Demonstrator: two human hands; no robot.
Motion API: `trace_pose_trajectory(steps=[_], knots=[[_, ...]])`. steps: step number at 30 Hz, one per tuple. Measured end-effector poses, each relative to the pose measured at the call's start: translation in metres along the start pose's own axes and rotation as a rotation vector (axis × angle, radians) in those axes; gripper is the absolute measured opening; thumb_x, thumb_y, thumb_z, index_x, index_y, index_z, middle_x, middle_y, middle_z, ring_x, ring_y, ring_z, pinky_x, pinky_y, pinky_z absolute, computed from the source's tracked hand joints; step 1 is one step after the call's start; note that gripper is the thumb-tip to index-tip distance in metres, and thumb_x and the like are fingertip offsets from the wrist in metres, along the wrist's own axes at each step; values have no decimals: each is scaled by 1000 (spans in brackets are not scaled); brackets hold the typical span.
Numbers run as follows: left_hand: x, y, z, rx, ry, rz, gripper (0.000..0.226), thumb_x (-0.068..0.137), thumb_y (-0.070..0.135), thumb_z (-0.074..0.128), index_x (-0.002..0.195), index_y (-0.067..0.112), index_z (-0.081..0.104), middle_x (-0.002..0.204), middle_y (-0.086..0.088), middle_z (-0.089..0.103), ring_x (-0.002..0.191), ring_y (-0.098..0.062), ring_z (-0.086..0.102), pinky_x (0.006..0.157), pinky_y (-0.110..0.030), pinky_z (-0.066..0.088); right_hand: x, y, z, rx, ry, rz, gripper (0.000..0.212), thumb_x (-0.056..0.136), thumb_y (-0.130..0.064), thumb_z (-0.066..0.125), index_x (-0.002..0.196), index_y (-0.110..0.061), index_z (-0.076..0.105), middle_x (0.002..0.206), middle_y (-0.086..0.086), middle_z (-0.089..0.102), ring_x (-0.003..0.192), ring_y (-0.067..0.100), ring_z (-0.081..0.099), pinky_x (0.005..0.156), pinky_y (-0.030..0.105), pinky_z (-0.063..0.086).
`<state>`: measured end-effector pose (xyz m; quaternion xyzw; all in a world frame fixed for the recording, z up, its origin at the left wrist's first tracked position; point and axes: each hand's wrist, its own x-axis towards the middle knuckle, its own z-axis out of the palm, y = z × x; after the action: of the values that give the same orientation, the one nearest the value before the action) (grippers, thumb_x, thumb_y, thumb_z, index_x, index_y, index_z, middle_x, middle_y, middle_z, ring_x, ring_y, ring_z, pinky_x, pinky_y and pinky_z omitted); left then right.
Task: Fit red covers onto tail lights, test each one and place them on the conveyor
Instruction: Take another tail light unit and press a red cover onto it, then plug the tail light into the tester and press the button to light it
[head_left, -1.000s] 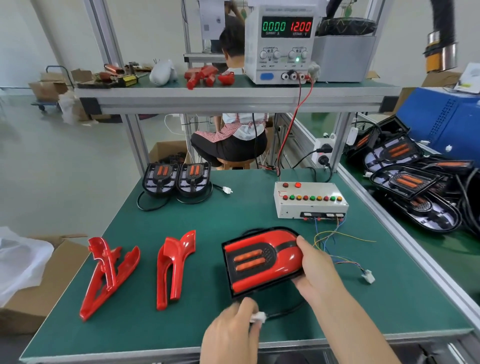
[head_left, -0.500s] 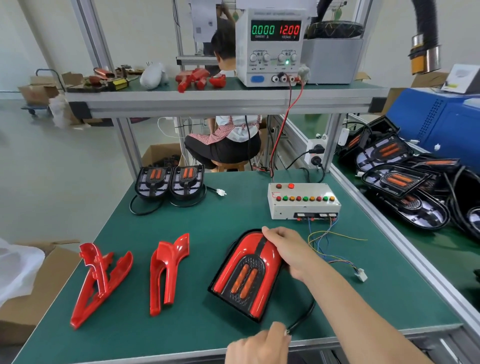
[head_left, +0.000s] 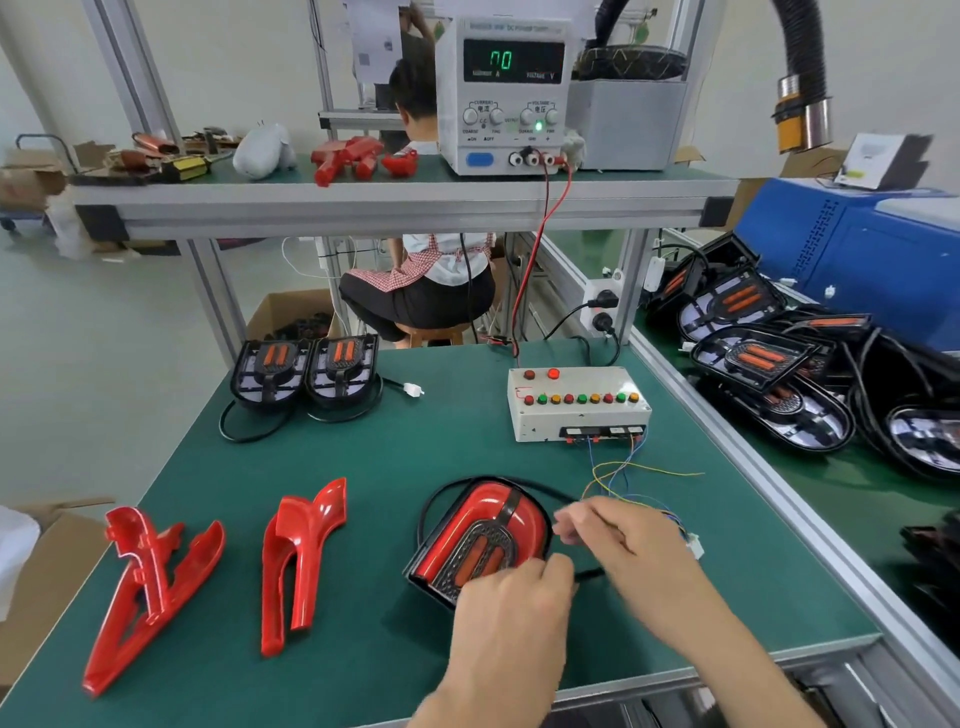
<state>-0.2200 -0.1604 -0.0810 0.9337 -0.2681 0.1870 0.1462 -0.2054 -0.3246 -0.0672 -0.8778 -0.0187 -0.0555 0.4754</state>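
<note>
Red-covered tail light (head_left: 483, 535) lay at six o'clock; left hand (head_left: 511, 608) and right hand (head_left: 623, 540) over it, grips unclear. Supply (head_left: 506, 93) read "VOLTAGE V".

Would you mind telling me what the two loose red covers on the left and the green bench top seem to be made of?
The two loose red covers look like glossy moulded plastic: bright highlights run along their curved edges, and ribs show on the inside of the left one. The green bench top looks like a matte rubber or vinyl mat, flat and free of glare, though its exact material cannot be told.
</note>
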Motion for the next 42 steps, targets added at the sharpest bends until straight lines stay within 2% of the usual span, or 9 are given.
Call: trace_pose_trajectory(steps=[8, 11, 15, 18, 22, 29, 33, 37, 42], knots=[[35, 9, -8, -111, -53, 318, 13, 88, 28, 73, 100, 24, 68, 78, 7, 70, 69, -16, 68, 58, -32, 53, -55, 26, -7, 71, 194, -48, 30, 89, -50, 54, 110, -35, 70, 104, -16, 72, 102, 7, 67, 89, 16, 48], [46, 12, -10, -415, -227, 238, 36, 95, 26, 52, 130, 29, 53, 87, 10, 70, 81, -19, 64, 73, -34, 49, -57, 34, -7, 150, 246, -5, 19, 91, -36, 58, 100, -34, 75, 92, -7, 71, 90, 11, 66, 83, 23, 49], [70, 14, -4, -917, -203, -67, 17, 95, 19, 59, 107, 30, 64, 64, 15, 59, 58, -4, 50, 61, -10, 38, -61, 40, -8, 297, 410, 65, 21, 93, -27, 60, 85, -36, 77, 70, -11, 66, 66, 1, 54, 64, 11, 41], [98, 21, 7, -835, -215, -53, 12, 99, 24, 60, 104, 22, 70, 88, 15, 69, 80, 3, 57, 78, -12, 43, -64, 47, -7, 323, 487, 86, 23, 91, -43, 57, 77, -36, 73, 61, -11, 57, 58, -1, 47, 58, 7, 37], [135, 46, 30, -379, -347, 183, 26, 102, 36, 54, 117, 23, 71, 118, 1, 70, 117, -23, 51, 102, -43, 35, -64, 67, -6, 406, 580, 124, 43, 95, -46, 54, 77, -8, 63, 60, -3, 53, 63, 12, 47, 64, 17, 39], [146, 74, 68, 20, -605, 268, 22, 101, 30, 54, 112, 18, 69, 109, -7, 71, 112, -30, 60, 110, -54, 22, -57, 69, -6, 649, 681, 113, 38, 96, -43, 48, 75, -17, 66, 56, 3, 53, 52, 14, 46, 49, 19, 41], [143, 71, 77, -132, -603, 229, 21, 96, 16, 56, 111, 20, 70, 112, -4, 72, 111, -29, 61, 103, -47, 25, -53, 70, -10, 731, 690, 137, 29, 88, -42, 58, 70, -22, 69, 54, 5, 57, 49, 13, 47, 47, 18, 42], [153, 55, 67, -517, -561, 51, 21, 94, 30, 65, 112, 24, 73, 119, 4, 73, 117, -23, 63, 107, -43, 39, -45, 70, -15, 847, 680, 138, 19, 83, -34, 66, 69, -23, 72, 63, 11, 68, 49, 12, 47, 48, 16, 41], [168, 23, 44, -977, -539, -29, 24, 92, 14, 70, 115, 20, 74, 112, -7, 77, 99, -11, 72, 105, -35, 53, -33, 64, -25, 745, 698, 101, 18, 78, -35, 75, 77, -22, 64, 74, 6, 72, 51, 8, 44, 51, 13, 41]])
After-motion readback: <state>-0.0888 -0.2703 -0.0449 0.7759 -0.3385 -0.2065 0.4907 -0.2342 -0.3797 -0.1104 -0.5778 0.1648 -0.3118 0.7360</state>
